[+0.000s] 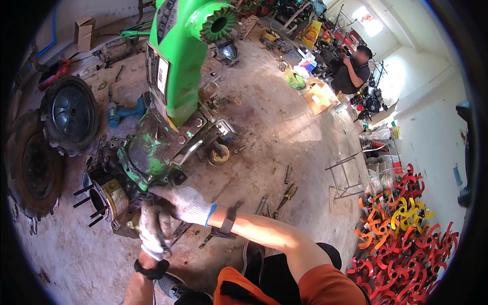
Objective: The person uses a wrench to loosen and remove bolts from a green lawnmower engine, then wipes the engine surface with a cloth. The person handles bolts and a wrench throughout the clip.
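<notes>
Both of my hands wear soiled white knit gloves and work at the lower edge of a green-painted machine housing (152, 158). My left hand (155, 229) is closed, fingers curled round something dark and thin that I cannot make out. Just above it, my right hand (187, 204) reaches in from the right, its fingers bunched against the rim of the housing; what they pinch is hidden. Left of my hands sits a metal engine block (116, 198) with long studs sticking out. A tall green handle column (178, 66) rises from the housing.
Two lugged wheels (71, 114) and a blue cordless power tool (119, 114) lie at left. Pliers (287, 195) and a metal rod lie on the floor. Curved red tiller blades (401, 259) are heaped at right. Another person (351, 71) is at the far right.
</notes>
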`<state>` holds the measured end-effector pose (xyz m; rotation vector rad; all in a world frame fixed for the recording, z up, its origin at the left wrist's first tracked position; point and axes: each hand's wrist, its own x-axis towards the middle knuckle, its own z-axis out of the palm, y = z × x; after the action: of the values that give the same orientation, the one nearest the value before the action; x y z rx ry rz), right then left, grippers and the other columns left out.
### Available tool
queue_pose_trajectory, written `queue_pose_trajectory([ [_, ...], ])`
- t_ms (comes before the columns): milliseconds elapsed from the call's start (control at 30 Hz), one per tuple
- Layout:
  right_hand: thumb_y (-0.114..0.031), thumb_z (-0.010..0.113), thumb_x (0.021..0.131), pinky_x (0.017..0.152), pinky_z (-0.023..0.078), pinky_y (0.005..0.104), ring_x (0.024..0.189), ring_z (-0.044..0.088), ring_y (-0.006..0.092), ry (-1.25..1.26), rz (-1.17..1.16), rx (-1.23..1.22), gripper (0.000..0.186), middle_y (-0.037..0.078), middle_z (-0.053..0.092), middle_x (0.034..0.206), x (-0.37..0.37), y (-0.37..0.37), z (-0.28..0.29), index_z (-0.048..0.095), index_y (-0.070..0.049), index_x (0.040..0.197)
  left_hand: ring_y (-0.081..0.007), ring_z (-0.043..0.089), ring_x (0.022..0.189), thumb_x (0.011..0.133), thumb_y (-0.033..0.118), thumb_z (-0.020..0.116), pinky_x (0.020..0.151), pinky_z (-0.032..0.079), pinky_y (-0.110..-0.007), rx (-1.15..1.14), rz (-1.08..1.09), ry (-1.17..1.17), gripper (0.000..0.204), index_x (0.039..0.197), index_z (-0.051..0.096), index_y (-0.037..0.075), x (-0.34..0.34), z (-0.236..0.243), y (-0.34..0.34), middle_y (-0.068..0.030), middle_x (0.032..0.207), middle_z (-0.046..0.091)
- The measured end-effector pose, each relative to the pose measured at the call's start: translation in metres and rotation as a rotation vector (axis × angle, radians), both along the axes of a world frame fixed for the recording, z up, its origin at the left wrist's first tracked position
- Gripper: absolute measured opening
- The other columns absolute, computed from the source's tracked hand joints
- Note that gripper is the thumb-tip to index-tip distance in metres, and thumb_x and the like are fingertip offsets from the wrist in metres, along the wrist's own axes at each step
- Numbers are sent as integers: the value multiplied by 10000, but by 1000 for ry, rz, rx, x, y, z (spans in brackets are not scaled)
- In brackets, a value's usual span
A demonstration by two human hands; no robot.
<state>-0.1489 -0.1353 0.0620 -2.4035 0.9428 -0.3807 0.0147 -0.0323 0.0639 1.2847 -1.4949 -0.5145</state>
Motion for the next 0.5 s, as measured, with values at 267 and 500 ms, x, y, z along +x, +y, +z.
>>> queue_pose_trajectory([
  [267,-269,729,1028,707,597,563,843,772,441,-51,-132,126,491,231,775,909,16,11,8,653,-133,1494,-162,623,712,1166,224,569,661,525,-366,495,-120,342,291,1055,687,-18,51,39,-9,-77,835,651],
  [500,-188,671,1001,738,606,542,844,766,439,63,54,-7,608,216,766,943,-9,-7,3,604,-242,1603,-360,658,887,1066,107,656,797,548,-496,-167,102,-81,95,1098,625,23,-34,-27,-8,-167,1004,670],
])
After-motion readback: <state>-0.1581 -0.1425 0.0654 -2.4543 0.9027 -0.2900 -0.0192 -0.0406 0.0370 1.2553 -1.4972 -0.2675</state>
